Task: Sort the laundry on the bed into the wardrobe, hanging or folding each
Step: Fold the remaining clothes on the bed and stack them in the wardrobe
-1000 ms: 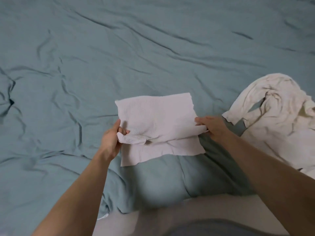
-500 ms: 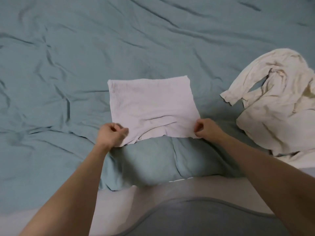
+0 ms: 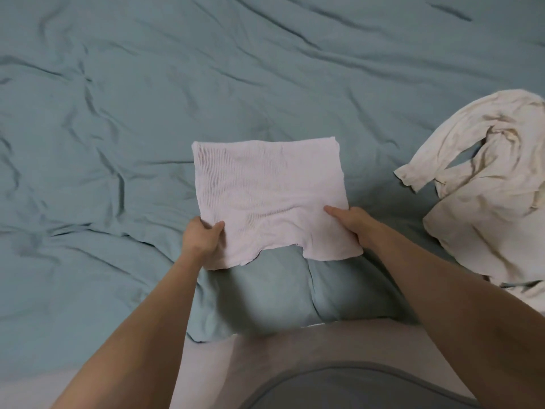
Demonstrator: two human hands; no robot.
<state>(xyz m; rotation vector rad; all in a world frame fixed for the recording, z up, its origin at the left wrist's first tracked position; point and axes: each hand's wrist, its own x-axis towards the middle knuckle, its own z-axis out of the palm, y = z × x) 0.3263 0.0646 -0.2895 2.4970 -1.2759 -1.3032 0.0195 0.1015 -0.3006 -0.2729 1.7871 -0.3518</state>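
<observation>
A pale pink ribbed garment (image 3: 267, 190) lies spread and folded flat on the blue-green bedsheet (image 3: 118, 128), its near edge raised. My left hand (image 3: 203, 242) pinches its near left corner, thumb on top. My right hand (image 3: 352, 224) holds its near right edge, with the thumb on the cloth and the fingers tucked under it. A crumpled cream long-sleeved shirt (image 3: 486, 184) lies on the bed to the right, apart from both hands.
The near edge of the bed (image 3: 265, 314) bulges just below the pink garment. My grey-clad lap (image 3: 339, 385) fills the bottom of the view. The sheet is wrinkled all over. No wardrobe is in view.
The pink garment was held up half-folded, then laid down flat. Both hands stayed on its near corners and now lift that near edge slightly.
</observation>
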